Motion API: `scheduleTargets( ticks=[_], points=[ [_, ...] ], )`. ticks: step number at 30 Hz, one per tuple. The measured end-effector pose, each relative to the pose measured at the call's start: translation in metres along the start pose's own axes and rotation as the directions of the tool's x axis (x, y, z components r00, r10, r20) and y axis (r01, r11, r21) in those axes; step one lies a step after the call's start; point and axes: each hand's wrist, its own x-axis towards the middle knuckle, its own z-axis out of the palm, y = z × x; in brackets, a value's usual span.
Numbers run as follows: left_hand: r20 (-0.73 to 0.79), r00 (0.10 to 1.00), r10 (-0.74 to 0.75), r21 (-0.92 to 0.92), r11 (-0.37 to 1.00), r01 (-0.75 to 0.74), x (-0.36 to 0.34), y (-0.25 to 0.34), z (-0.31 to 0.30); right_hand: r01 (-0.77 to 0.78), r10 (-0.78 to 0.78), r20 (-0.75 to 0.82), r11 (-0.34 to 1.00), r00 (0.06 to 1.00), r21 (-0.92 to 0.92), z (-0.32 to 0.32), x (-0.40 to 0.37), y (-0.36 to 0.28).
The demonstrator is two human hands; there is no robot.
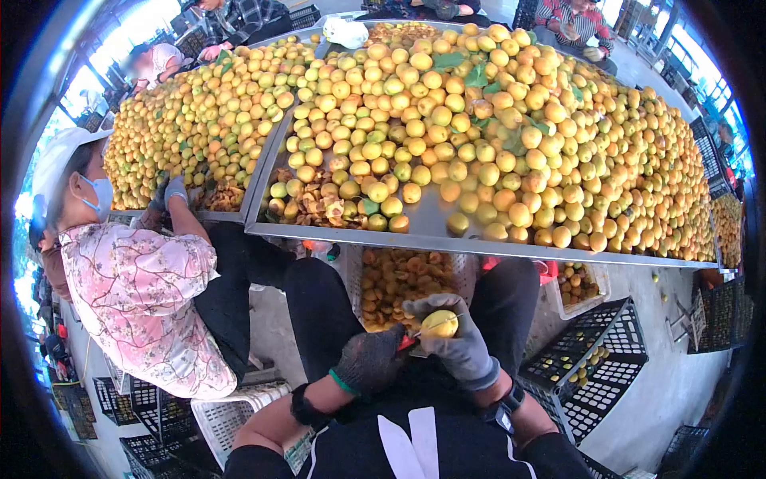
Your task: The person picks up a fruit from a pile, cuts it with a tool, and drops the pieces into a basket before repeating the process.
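In the head view, our left hand [369,359], in a black glove with a green cuff, is curled closed around a small red-handled knife [408,342]. Our right hand [459,351], in a grey glove, has its fingers wrapped around a yellow fruit [439,325], and the thin blade lies against that fruit. Both are above our lap, just this side of a crate of cut fruit [407,279] between our knees. Beyond it we see a metal-edged table [479,246] heaped with whole fruit [590,184]. A white bag [345,33] lies at the far edge, any print too small for us to read. To our left, a person in a floral top [144,303] reaches toward the heap with gloved hands.
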Motion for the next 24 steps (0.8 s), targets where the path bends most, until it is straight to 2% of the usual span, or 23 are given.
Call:
scheduleTargets(
  ticks=[1, 3, 4, 5, 7, 9, 11, 12, 13, 14, 16, 17, 19, 20, 21, 22, 24],
  points=[
    [-0.002, 1.000, -0.005, 0.002, 1.000, 0.005, 0.001, -0.001, -0.001, -0.002, 0.002, 0.005, 1.000, 1.000, 0.003, 0.000, 0.000, 0.001],
    [-0.162, 0.987, 0.005, -0.020, 1.000, -0.008, 0.004, 0.000, -0.002, -0.048, 0.036, -0.173, 0.997, 0.984, -0.067, -0.001, 0.000, 0.005],
    [-0.161, 0.987, 0.006, -0.020, 1.000, -0.009, 0.003, 0.004, -0.004, 0.030, -0.049, -0.163, 0.993, 0.985, -0.112, 0.001, 0.000, 0.005],
    [-0.149, 0.989, -0.004, -0.004, 1.000, 0.003, 0.001, 0.010, -0.006, 0.029, -0.048, -0.164, 0.993, 0.985, -0.116, -0.001, 0.000, 0.005],
    [-0.141, 0.990, -0.015, 0.009, 1.000, 0.016, 0.001, 0.014, -0.006, -0.007, -0.001, 0.040, 0.980, 0.999, 0.201, -0.007, 0.002, 0.009],
    [-0.236, 0.971, 0.023, 0.018, 1.000, -0.019, 0.002, 0.011, 0.001, -0.043, 0.036, 0.030, 0.964, 0.999, 0.262, -0.010, 0.001, 0.014],
    [-0.213, 0.976, 0.054, 0.026, 0.998, -0.050, 0.009, 0.001, 0.000, -0.082, 0.076, 0.030, 0.943, 0.997, 0.322, -0.010, 0.003, 0.014],
    [-0.185, 0.979, 0.081, 0.031, 0.997, -0.077, 0.009, -0.002, -0.001, -0.043, 0.045, -0.024, 0.995, 0.999, 0.094, -0.011, 0.002, 0.011],
    [-0.186, 0.979, 0.080, 0.033, 0.997, -0.075, 0.009, -0.002, -0.001, -0.008, -0.002, -0.070, 0.990, 0.998, -0.141, -0.011, 0.002, 0.010],
    [-0.242, 0.967, 0.082, 0.040, 0.996, -0.075, 0.010, -0.002, 0.000, -0.005, -0.005, -0.066, 0.990, 0.998, -0.142, -0.011, 0.003, 0.012],
    [-0.292, 0.953, 0.083, 0.041, 0.996, -0.074, 0.007, 0.001, 0.005, 0.069, -0.143, -0.138, 0.897, 0.980, -0.436, -0.012, 0.000, 0.018],
    [-0.304, 0.950, 0.075, 0.025, 0.997, -0.070, 0.006, 0.001, 0.007, 0.071, -0.146, -0.140, 0.896, 0.979, -0.438, -0.013, -0.001, 0.017],
    [-0.319, 0.946, 0.066, 0.006, 0.998, -0.067, 0.005, 0.004, 0.007, 0.120, -0.167, -0.049, 0.857, 0.985, -0.501, -0.017, 0.000, 0.013],
    [-0.279, 0.959, 0.048, 0.035, 0.999, -0.040, 0.004, 0.006, 0.006, 0.120, -0.165, -0.045, 0.856, 0.985, -0.503, -0.017, 0.001, 0.014],
    [-0.231, 0.973, 0.030, 0.066, 0.998, -0.015, 0.001, 0.008, 0.005, 0.044, -0.058, -0.064, 0.978, 0.996, -0.202, -0.016, 0.001, 0.019],
    [-0.231, 0.972, 0.034, 0.069, 0.997, -0.018, 0.002, 0.008, 0.004, -0.037, 0.043, -0.046, 0.992, 0.998, 0.119, -0.016, 0.002, 0.021],
    [-0.254, 0.964, 0.075, 0.090, 0.994, -0.054, 0.002, 0.005, -0.001, -0.060, 0.067, -0.053, 0.990, 0.996, 0.129, -0.015, 0.005, 0.014]
  ],
)
